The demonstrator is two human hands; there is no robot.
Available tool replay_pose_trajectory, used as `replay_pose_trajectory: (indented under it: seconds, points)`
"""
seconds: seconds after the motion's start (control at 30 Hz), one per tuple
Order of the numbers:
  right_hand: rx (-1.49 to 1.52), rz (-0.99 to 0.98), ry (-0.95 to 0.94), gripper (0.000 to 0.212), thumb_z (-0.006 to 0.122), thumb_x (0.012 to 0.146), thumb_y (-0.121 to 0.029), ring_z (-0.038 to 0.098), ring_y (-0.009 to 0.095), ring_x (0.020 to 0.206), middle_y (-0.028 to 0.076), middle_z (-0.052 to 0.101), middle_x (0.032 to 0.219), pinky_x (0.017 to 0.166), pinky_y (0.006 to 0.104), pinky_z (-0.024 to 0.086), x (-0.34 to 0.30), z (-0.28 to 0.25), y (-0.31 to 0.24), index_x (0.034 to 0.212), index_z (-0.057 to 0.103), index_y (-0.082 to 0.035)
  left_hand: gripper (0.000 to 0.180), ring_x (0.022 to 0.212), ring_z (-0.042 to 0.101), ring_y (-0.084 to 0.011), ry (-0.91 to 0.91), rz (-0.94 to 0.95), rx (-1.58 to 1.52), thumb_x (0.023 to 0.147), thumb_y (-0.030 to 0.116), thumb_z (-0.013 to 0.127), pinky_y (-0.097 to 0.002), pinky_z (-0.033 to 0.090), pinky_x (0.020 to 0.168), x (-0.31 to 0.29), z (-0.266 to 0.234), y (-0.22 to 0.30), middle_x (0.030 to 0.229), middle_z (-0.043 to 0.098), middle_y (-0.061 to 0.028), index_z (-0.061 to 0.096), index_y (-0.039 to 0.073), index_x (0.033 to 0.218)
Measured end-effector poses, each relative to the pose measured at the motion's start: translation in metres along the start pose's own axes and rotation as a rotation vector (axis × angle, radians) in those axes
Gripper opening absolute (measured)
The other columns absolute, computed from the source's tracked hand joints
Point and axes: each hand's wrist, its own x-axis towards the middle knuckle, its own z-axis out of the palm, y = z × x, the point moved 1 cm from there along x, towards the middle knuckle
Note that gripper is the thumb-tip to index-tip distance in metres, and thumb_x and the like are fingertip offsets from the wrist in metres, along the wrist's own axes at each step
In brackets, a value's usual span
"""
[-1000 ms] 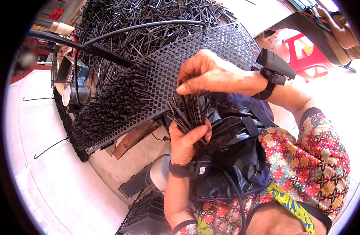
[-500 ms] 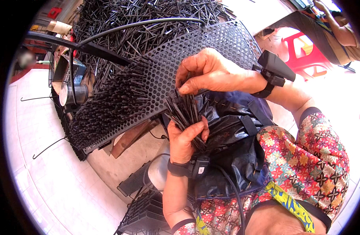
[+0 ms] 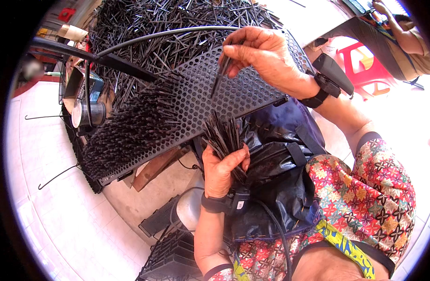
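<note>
A bundle of thin black sticks (image 3: 223, 136) is gripped in my left hand (image 3: 218, 172), its tips fanning upward just off the near edge of a black perforated tray (image 3: 252, 91). Above the tray, my right hand (image 3: 266, 52) pinches a slim black stick (image 3: 218, 80) that points down toward the holes; whether it is one stick or more I cannot tell. Many similar sticks stand packed upright in the holes (image 3: 130, 126) over the tray's left part. The right part of the tray shows bare holes.
Behind the tray lies a large heap of loose black sticks (image 3: 177, 11). A black metal bar (image 3: 116, 63) crosses above the tray's left side, near a spool (image 3: 91, 113). A black bag (image 3: 271, 187) covers my lap. A red stool (image 3: 360, 65) and another person (image 3: 407, 42) are at the far right.
My right hand has risen away from the bundle, up and slightly right over the tray, with a black stick now showing in its fingers. My left hand stays almost still with the bundle.
</note>
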Motion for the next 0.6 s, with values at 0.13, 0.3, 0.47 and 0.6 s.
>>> replay_pose_trajectory:
  seconds: [0.13,0.3,0.47,0.6]
  points:
    - [-0.164,-0.211,0.072,0.013,0.059,0.078,-0.005,0.059,0.01,0.058,0.008,0.062,0.073,0.052,0.0204,0.049,0.013,0.003,0.004,0.088,0.057,0.003,0.053,0.046,0.048,-0.0157,-0.015,0.008,0.028,0.065,0.01,0.064,-0.025,0.039,0.041,0.0,0.0,-0.002,0.066,0.053,-0.0107,0.042,-0.001,0.111]
    - [-0.467,-0.464,0.12,0.013,0.061,0.076,-0.007,0.058,0.009,0.058,0.007,0.061,0.069,0.052,0.0205,0.047,0.021,0.011,0.013,0.086,0.058,0.0,0.042,0.048,0.049,-0.0154,-0.015,-0.009,0.009,0.065,0.007,0.062,-0.0247,0.04,0.043,-0.001,0.0,-0.001,0.067,0.054,-0.0102,0.046,-0.002,0.102]
    - [-0.537,-0.755,0.127,0.013,0.064,0.072,-0.01,0.059,0.017,0.055,0.01,0.059,0.065,0.049,0.0234,0.046,0.029,0.023,0.015,0.083,0.059,-0.003,0.042,0.048,0.049,-0.0152,-0.007,-0.019,-0.016,0.065,0.007,0.062,-0.0244,0.04,0.043,-0.004,0.003,0.0,0.066,0.054,-0.01,0.047,-0.002,0.103]
    - [-0.803,-0.739,-0.014,0.014,0.061,0.075,-0.005,0.063,0.017,0.07,0.008,0.063,0.076,0.06,0.022,0.049,0.022,0.023,0.01,0.088,0.059,-0.001,0.05,0.045,0.047,-0.0151,0.001,-0.01,0.008,0.063,0.009,0.063,-0.0242,0.038,0.04,-0.004,0.003,-0.002,0.064,0.053,-0.0102,0.044,-0.001,0.109]
